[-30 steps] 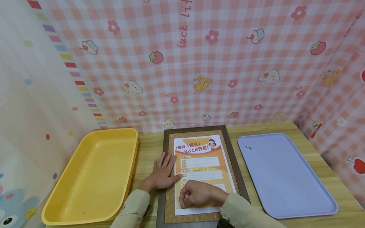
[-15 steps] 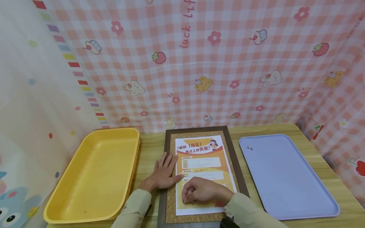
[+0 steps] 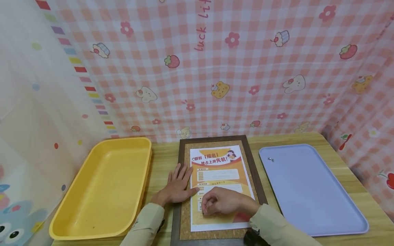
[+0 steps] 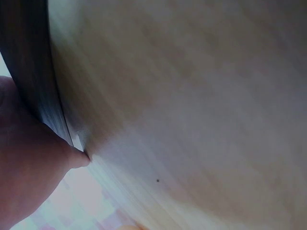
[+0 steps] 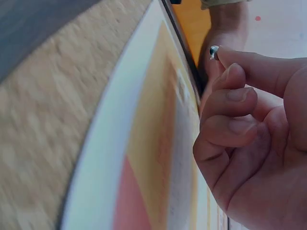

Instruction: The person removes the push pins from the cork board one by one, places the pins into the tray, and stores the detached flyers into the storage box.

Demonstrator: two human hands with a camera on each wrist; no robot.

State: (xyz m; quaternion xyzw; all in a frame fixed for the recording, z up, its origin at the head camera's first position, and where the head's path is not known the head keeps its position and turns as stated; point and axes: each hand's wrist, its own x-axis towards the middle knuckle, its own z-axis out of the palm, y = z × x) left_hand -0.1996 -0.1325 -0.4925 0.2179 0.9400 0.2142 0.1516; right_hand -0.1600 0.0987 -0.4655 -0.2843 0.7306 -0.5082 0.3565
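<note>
A printed orange-and-white poster lies on a cork board with a dark brown frame. My left hand rests spread over the board's left edge, its thumb on the poster. Over the poster's lower part, my right hand pinches a small shiny thumbtack between thumb and forefinger, the other fingers curled in. A small round tack head shows near the poster's upper left corner. The left wrist view catches only part of the left hand beside the frame.
To the left stands a deep yellow tray. A flat lavender tray lies to the right, with a few small metal tacks near its far left corner. A checked cloth hangs behind the wooden table.
My right hand has shifted right and away from the poster's lower left corner, still pinching the thumbtack. The left hand stays where it was on the board.
</note>
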